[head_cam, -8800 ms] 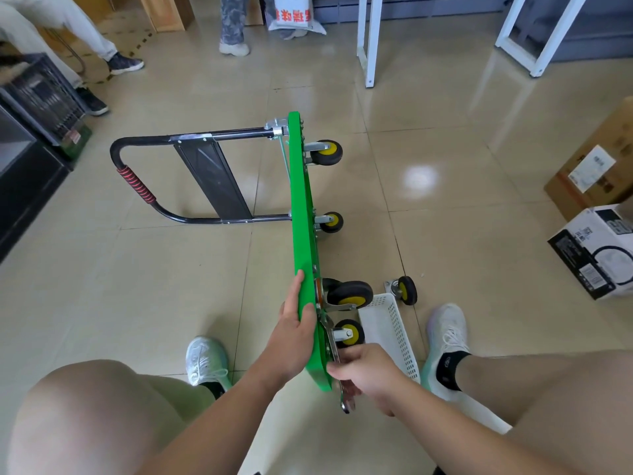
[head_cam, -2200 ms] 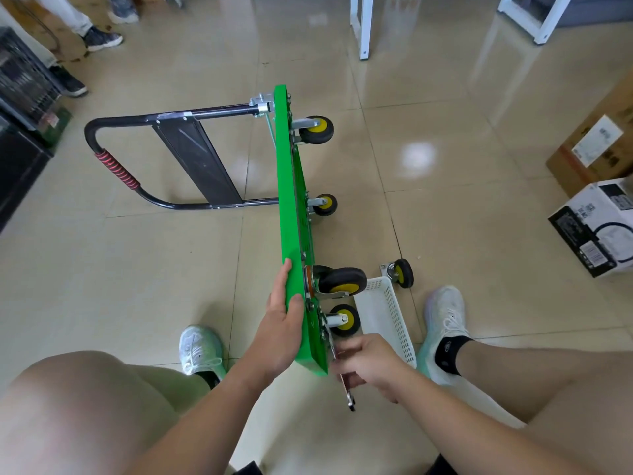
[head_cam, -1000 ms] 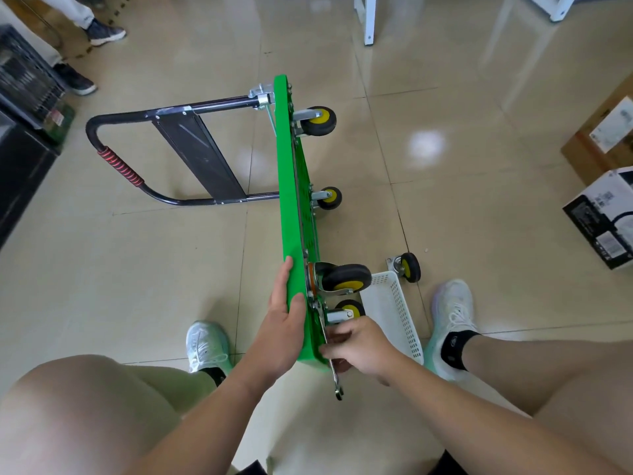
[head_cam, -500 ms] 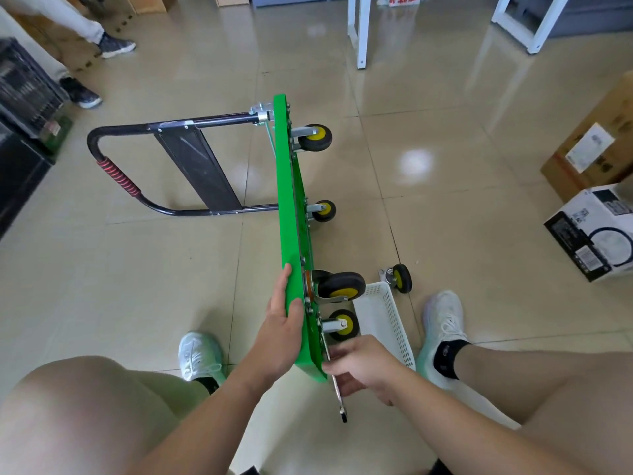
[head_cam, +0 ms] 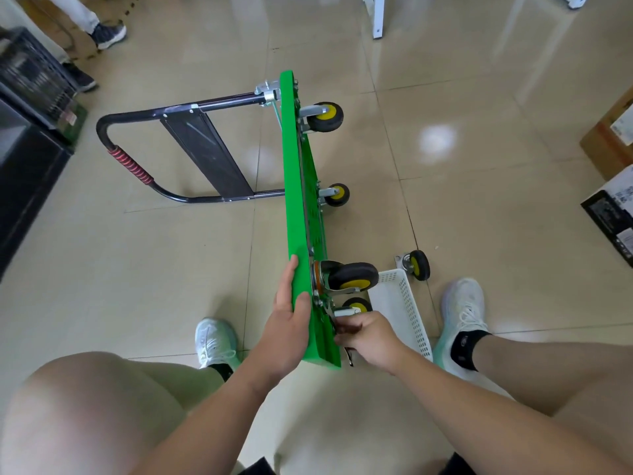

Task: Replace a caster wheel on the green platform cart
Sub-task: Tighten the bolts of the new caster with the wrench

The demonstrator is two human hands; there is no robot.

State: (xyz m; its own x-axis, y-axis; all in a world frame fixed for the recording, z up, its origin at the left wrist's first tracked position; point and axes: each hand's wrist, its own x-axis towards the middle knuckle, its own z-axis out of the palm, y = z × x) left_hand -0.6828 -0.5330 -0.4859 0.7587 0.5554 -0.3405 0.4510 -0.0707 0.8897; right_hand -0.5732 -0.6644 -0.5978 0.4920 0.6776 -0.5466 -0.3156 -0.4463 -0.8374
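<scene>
Green platform cart (head_cam: 296, 200) stands tipped on its long edge on the tiled floor (head_cam: 479, 207), running away from the person, who crouches at its near end. Its black folding handle (head_cam: 137, 166) lies out to the left and its underside faces right. We count four casters on that underside: two far ones (head_cam: 325, 116) (head_cam: 337, 195), a large near caster (head_cam: 352, 277) and, just below it, a smaller near caster (head_cam: 358, 305).

We see the left hand (head_cam: 291, 323) steadying the deck's near end, fingers flat along the left face and thumb hooked over the upper edge, so the deck is pinched between them. The right hand (head_cam: 370, 337) is curled tight around a slim metal tool (head_cam: 349, 358), probably a wrench, though its head is hidden between the fingers and the smaller near caster's mount. Only its tip pokes out below the hand.

A loose caster (head_cam: 416, 269) lies on the floor to the right, just beyond the far end of a white perforated basket (head_cam: 400, 310). The basket sits between the cart and the person's right shoe (head_cam: 464, 313). Two boxes (head_cam: 609, 142) (head_cam: 613, 214) stand at the right edge, well apart from the cart.
</scene>
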